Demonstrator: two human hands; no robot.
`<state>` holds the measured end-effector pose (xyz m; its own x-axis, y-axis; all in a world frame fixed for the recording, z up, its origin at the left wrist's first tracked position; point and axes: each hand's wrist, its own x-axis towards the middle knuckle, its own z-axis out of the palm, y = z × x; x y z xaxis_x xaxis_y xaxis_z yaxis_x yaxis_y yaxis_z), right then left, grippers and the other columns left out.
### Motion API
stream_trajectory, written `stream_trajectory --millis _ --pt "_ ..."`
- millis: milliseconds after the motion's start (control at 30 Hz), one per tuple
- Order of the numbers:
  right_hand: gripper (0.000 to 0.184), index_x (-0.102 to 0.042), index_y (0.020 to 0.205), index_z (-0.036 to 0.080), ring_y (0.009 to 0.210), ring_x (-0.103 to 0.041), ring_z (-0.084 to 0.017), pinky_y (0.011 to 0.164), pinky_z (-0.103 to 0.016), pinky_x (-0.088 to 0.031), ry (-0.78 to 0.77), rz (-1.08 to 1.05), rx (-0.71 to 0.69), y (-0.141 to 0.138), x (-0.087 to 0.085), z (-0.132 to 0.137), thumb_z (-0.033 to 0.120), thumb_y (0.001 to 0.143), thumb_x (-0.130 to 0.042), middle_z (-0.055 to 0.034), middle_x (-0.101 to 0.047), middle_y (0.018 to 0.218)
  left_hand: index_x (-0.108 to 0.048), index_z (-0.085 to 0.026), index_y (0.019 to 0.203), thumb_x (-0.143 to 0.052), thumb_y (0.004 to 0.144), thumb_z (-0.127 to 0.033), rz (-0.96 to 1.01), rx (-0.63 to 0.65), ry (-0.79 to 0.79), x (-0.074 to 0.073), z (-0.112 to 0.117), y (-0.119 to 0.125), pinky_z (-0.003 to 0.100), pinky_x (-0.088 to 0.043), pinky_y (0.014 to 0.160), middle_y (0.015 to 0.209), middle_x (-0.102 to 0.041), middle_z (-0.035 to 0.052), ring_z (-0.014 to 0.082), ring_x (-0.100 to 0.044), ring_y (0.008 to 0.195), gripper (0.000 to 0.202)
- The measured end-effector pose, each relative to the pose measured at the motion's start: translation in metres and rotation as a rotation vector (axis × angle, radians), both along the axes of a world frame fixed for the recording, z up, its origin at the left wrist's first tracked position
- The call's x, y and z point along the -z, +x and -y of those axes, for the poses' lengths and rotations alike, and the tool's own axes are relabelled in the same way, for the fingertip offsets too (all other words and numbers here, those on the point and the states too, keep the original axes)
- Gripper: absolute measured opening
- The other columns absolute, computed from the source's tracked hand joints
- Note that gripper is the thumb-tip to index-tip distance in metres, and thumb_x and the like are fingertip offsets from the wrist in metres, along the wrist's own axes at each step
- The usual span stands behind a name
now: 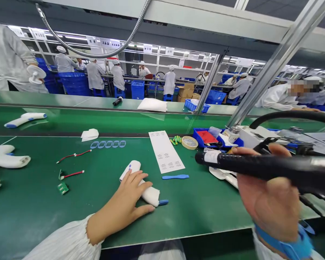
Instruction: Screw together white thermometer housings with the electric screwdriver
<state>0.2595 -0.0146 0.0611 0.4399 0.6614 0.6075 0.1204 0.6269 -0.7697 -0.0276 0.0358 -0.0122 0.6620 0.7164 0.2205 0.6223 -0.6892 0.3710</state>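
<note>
My left hand (127,195) lies over a white, gun-shaped plastic device (151,196), fingers spread across it and thumb near its lower end. A small blue piece (163,202) sticks out at that end. My right hand (271,202), with a blue wrist strap, is raised at the right and closed around a long black cylindrical tool (241,163). This tool has a white label band and is partly blurred, so its exact kind is unclear. Between the hands lie a flat blue stick (175,177) and a white printed sheet (166,153).
Batteries (176,140), a tape roll (189,142) and a blue parts tray (206,139) stand behind. Blue rings (108,144), red wires (74,155), a green circuit board (63,188) and white housings (9,159) lie leftward. A metal post (278,61) slants at right. Co-workers sit beyond.
</note>
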Motion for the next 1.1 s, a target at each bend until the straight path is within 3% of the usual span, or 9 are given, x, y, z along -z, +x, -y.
stream_trajectory --millis 67,133,333,767,1100 --pt "0.045 -0.054 0.111 0.031 0.083 -0.058 -0.018 0.083 -0.036 -0.047 0.025 -0.324 -0.063 -0.031 -0.009 -0.012 0.059 0.076 -0.060 0.0008 -0.058 0.084 -0.053 -0.029 0.118 -0.058 0.080 -0.048 0.019 0.011 -0.023 0.002 -0.002 0.001 0.057 -0.015 0.109 0.124 -0.052 0.0067 0.0295 -0.038 0.123 0.042" --pt "0.043 -0.056 0.107 0.026 0.067 -0.055 -0.015 0.069 -0.031 -0.048 -0.023 -0.426 -0.150 -0.057 -0.013 -0.025 0.061 0.081 -0.051 0.0020 -0.056 0.074 -0.053 -0.028 0.117 -0.057 0.081 -0.048 0.036 0.021 -0.043 0.005 -0.004 0.002 0.057 -0.013 0.110 0.120 -0.055 0.0054 0.0283 -0.040 0.122 0.041" --pt "0.056 -0.051 0.098 0.022 0.047 -0.048 -0.013 0.047 -0.025 -0.039 -0.045 -0.290 -0.387 -0.100 -0.002 -0.048 0.073 0.078 -0.040 0.0040 -0.052 0.057 -0.051 -0.028 0.117 -0.057 0.082 -0.049 0.057 0.032 -0.049 0.010 -0.004 0.002 0.056 -0.013 0.109 0.119 -0.055 0.0048 0.0276 -0.039 0.122 0.042" --pt "0.053 -0.051 0.098 0.022 0.047 -0.049 -0.012 0.045 -0.024 -0.039 -0.093 -0.241 -0.532 -0.114 0.016 -0.056 0.071 0.079 -0.041 0.0032 -0.054 0.059 -0.050 -0.027 0.116 -0.059 0.082 -0.047 0.010 0.028 -0.077 0.006 -0.003 0.004 0.057 -0.014 0.109 0.118 -0.053 0.0037 0.0260 -0.035 0.125 0.041" --pt "0.055 -0.053 0.101 0.021 0.050 -0.051 -0.011 0.047 -0.023 -0.040 -0.134 -0.177 -0.640 -0.115 0.020 -0.061 0.070 0.080 -0.043 0.0017 -0.056 0.063 -0.051 -0.026 0.116 -0.057 0.083 -0.047 0.026 0.042 -0.025 0.007 -0.004 0.003 0.058 -0.014 0.109 0.115 -0.055 0.0044 0.0259 -0.040 0.121 0.041"
